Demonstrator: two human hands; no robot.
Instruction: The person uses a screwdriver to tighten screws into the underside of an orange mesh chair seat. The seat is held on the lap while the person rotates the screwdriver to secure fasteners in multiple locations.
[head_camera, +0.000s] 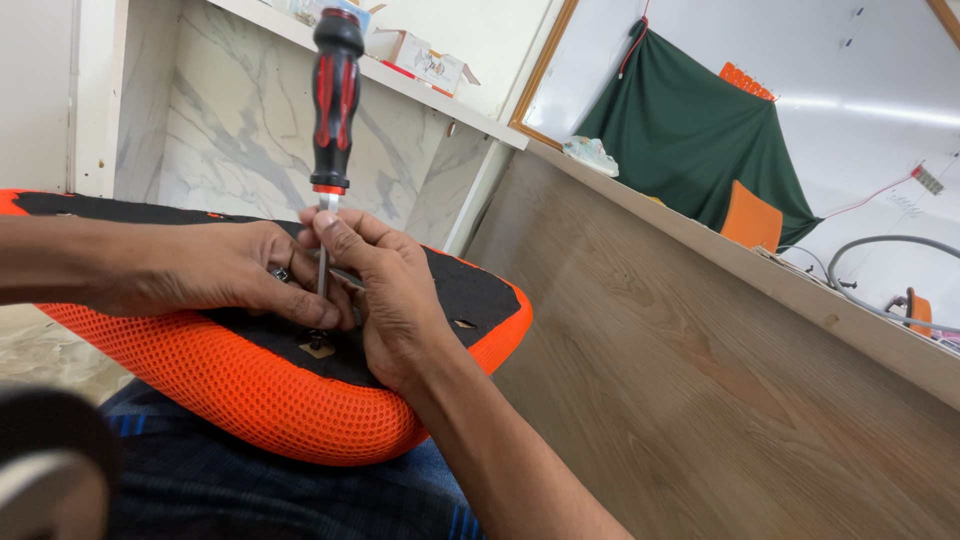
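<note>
- The orange mesh seat cushion lies on your lap, black underside up; keep it steady so the fitting can't shift
- The red-and-black screwdriver stands upright, tip at a small fitting near the cushion's front edge; I judge it wants to stay plumb
- Your left hand and right hand pinch its shaft, fingers pressed together
- On the shelf above sits an open white carton with coloured print

Head view, close above the lap
</note>
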